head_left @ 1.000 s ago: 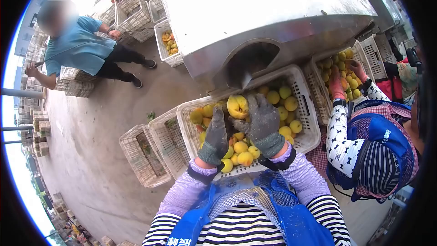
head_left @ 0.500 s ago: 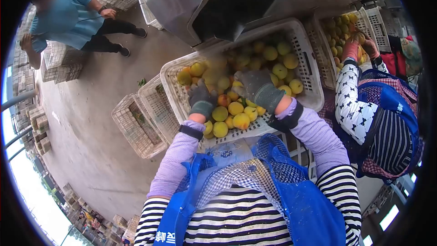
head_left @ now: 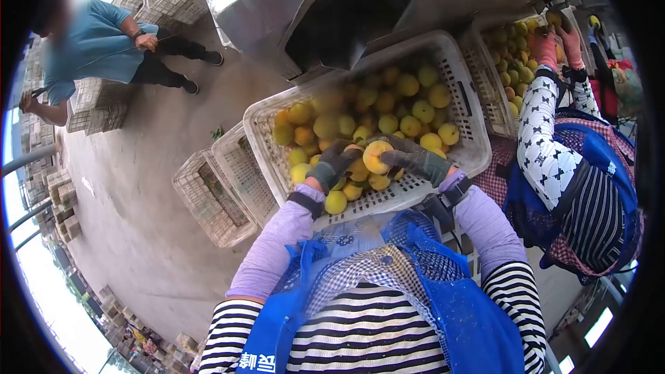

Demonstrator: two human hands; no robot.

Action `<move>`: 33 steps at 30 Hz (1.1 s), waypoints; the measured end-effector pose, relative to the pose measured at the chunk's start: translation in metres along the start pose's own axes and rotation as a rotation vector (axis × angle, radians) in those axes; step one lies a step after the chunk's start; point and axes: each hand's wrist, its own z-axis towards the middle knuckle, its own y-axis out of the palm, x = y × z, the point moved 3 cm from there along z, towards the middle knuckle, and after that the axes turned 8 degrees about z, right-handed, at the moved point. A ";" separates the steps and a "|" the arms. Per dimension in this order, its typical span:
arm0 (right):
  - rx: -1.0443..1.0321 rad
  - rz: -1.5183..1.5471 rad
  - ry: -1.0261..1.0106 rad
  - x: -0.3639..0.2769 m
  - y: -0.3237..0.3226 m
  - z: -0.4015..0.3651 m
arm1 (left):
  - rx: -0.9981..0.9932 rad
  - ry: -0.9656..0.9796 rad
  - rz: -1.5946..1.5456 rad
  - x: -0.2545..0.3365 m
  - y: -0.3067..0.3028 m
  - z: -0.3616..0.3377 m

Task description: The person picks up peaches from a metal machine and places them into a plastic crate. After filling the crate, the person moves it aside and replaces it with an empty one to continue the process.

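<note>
A white plastic crate (head_left: 478, 121) full of yellow and orange-tinged peaches (head_left: 408, 84) stands in front of me. My right hand (head_left: 418, 161), in a grey glove, grips a pale yellow peach (head_left: 376, 157) above the near side of the crate. Beside it, my left hand (head_left: 335, 163), gloved too, curls around another peach (head_left: 357, 169), partly hidden by its fingers. The hands are close together, with the two peaches between them. More peaches lie loose under and around both hands, such as one near my left wrist (head_left: 335, 202).
A metal machine with a dark chute opening (head_left: 350, 17) overhangs the crate's far side. Empty-looking crates (head_left: 211, 197) stand at left on the floor. At right, a co-worker (head_left: 547, 145) handles fruit over another crate (head_left: 506, 69). A person in a blue shirt (head_left: 104, 41) stands at far left.
Both hands have drawn closer together and toward the crate's near side. A pale peach now shows raised in my right hand. The co-worker's hands at right have lifted away from their fruit.
</note>
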 end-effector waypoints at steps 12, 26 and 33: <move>0.593 -0.723 -0.721 -0.098 0.051 -0.016 | 0.074 0.565 -0.229 0.138 -0.060 -0.074; 1.051 -1.113 -0.784 -0.174 0.035 0.087 | -0.159 0.324 -1.399 0.129 -0.099 -0.076; 0.826 -1.023 -0.619 -0.209 0.051 0.086 | -0.033 0.254 -1.355 0.131 -0.085 -0.088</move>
